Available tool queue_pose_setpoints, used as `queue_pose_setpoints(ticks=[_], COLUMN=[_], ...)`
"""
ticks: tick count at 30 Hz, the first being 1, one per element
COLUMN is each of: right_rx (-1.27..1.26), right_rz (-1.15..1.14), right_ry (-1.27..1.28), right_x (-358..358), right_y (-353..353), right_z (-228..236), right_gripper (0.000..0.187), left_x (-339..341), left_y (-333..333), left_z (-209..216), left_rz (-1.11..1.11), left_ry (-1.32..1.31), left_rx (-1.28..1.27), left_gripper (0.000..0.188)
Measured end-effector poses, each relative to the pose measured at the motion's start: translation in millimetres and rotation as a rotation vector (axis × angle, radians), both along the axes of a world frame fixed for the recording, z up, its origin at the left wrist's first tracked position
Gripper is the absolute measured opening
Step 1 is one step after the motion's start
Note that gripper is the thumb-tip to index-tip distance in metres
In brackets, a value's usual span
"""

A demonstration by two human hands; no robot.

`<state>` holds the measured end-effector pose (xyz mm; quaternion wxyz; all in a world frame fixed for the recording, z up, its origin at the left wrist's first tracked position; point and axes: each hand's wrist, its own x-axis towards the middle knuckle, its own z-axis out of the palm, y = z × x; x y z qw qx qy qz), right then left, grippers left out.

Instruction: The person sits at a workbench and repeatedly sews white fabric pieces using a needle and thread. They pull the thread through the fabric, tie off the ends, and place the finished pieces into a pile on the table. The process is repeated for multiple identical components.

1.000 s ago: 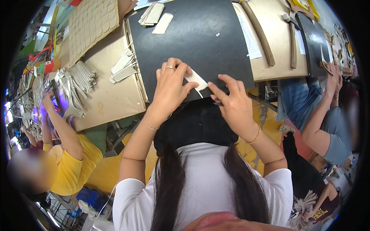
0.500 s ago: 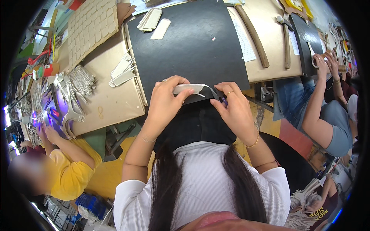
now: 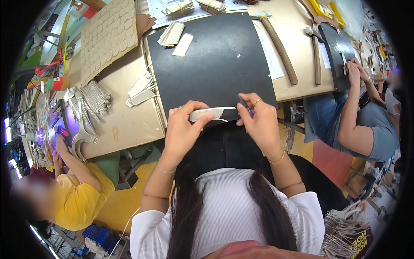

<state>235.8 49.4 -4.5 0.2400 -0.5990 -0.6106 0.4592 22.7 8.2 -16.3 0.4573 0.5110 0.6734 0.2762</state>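
White strip (image 3: 204, 113) lies pinched in the left hand (image 3: 183, 127) while the curled right hand (image 3: 261, 123) grips, seemingly, a dark tool (image 3: 245, 106).

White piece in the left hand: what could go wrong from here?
The left hand pinches the white piece by the near edge of the black mat; if the grip slips, it could drop off. Two thin ends stick out toward the right hand, and the small blue-and-dark tool there might snag one.
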Motion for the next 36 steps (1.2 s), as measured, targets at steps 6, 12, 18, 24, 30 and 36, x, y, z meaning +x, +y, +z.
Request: queue_pose_setpoints(ticks=[6,12,18,24,30,36], right_rx=[-0.08,0.068,0.327,0.086,0.192,0.344], right_rz=[-0.012,0.113,-0.181,-0.259,-0.101,-0.025], right_ry=[0.187,0.422,-0.157,-0.308,-0.48,-0.478], right_x=[2.1,-19.4,7.9,12.7,-7.2,-19.5], right_y=[75.3,159.0,127.3,71.9,50.9,39.0], right_z=[-17.2,-36.4,-37.3,-29.5,-36.1,-45.6], right_gripper=[0.031,0.042,0.047,0.044,0.045,0.015], left_x=[-72.3,-46.9,-19.4,-40.9,-27.8,-7.5], left_y=[3.9,6.6,33.8,97.6,141.4,91.1], left_z=[-5.8,-15.2,-33.2,-50.1,-53.8,-49.1], left_rz=[0.384,0.167,0.048,0.12,0.091,-0.159], left_ry=[0.319,0.547,0.476,0.554,0.773,0.78], left_rx=[0.177,0.35,0.394,0.607,0.534,0.507], left_gripper=[0.053,0.064,0.045,0.035,0.029,0.026])
